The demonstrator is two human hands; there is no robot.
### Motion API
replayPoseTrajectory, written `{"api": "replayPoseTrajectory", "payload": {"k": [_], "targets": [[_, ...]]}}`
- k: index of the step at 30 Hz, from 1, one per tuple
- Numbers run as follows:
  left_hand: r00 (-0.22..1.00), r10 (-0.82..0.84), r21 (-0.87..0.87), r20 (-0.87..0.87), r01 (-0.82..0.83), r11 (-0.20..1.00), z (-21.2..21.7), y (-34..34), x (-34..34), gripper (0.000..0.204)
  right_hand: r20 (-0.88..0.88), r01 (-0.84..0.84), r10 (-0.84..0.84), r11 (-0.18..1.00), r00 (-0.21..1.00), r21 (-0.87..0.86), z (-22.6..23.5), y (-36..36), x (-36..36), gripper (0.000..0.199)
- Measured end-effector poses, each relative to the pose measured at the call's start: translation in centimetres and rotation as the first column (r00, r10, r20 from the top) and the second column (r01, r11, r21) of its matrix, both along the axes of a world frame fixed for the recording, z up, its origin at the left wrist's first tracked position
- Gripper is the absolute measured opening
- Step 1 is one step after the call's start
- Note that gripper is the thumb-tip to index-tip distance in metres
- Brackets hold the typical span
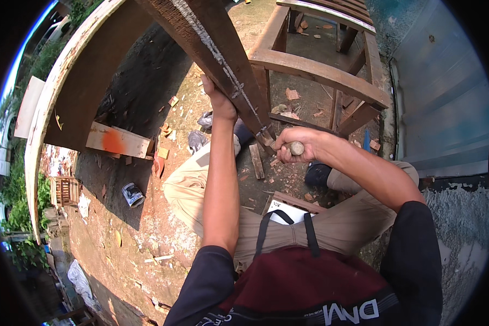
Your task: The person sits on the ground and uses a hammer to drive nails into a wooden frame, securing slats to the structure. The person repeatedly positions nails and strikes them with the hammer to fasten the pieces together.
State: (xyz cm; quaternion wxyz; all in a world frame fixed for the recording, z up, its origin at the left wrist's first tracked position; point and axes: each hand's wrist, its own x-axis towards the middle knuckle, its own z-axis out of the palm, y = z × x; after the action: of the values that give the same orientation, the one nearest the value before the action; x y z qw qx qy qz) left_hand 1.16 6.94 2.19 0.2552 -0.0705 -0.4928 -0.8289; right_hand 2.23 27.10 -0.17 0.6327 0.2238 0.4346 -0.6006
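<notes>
A long dark-brown wooden beam (217,51) slants down toward me, with a rough whitish line of filler along its face. My left hand (220,102) holds the beam from its left side, its fingers partly hidden behind the wood. Close to the beam's lower end, my right hand (301,142) is closed around a tool with a round-ended handle (296,148). The butt of that handle points up at me. My fist hides most of the tool, so its kind does not show.
A brown wooden frame with slats (320,68) stands at the far right, beside a bluish metal panel (440,103). A large curved board (81,70) rises at the left. On the ground lie a paint can (132,194), a wood offcut (256,161) and scattered chips.
</notes>
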Motion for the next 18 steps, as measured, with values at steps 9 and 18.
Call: {"api": "replayPoseTrajectory", "payload": {"k": [9, 18], "targets": [[0.996, -0.084, 0.007, 0.028, 0.084, 0.996, 0.1, 2.3, 1.5, 0.086, 0.144, 0.143, -0.121, 0.978, 0.982, -0.149, -3.7, 4.5, 3.0, 0.020], [0.999, -0.023, 0.048, 0.036, 0.021, 0.999, -0.1, -0.3, 0.6, 0.084, -0.051, 0.070, -0.084, 0.970, 0.995, -0.234, 4.0, 3.4, 1.3, 0.015]]}}
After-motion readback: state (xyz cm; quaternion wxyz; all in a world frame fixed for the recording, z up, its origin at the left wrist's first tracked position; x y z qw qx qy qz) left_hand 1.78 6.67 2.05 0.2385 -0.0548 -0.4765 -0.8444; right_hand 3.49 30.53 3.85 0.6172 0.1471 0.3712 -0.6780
